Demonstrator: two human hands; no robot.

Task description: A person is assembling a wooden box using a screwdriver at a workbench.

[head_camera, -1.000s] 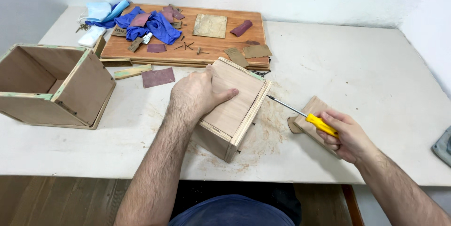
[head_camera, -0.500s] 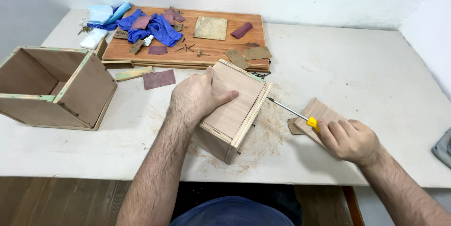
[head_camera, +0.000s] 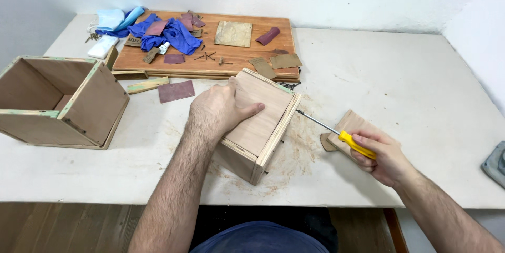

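Observation:
A small plywood box (head_camera: 260,121) lies tilted on the white table (head_camera: 400,84) amid reddish sawdust. My left hand (head_camera: 218,108) rests flat on its top panel and holds it down. My right hand (head_camera: 381,155) grips a screwdriver (head_camera: 344,137) by its yellow handle; the metal shaft points left, its tip at the box's right edge. A small plywood piece (head_camera: 355,127) lies under the screwdriver, just beyond my right hand.
A larger open plywood box (head_camera: 58,100) sits at the left. A wooden board (head_camera: 236,50) at the back carries blue cloth (head_camera: 171,34), sandpaper pieces and screws. A sandpaper sheet (head_camera: 176,91) and a wood strip (head_camera: 147,84) lie nearby. A grey object (head_camera: 495,163) is at the right edge.
My right hand shifted slightly on the screwdriver handle, rotating it, while the tip stayed at the box edge. The left hand and box stayed put.

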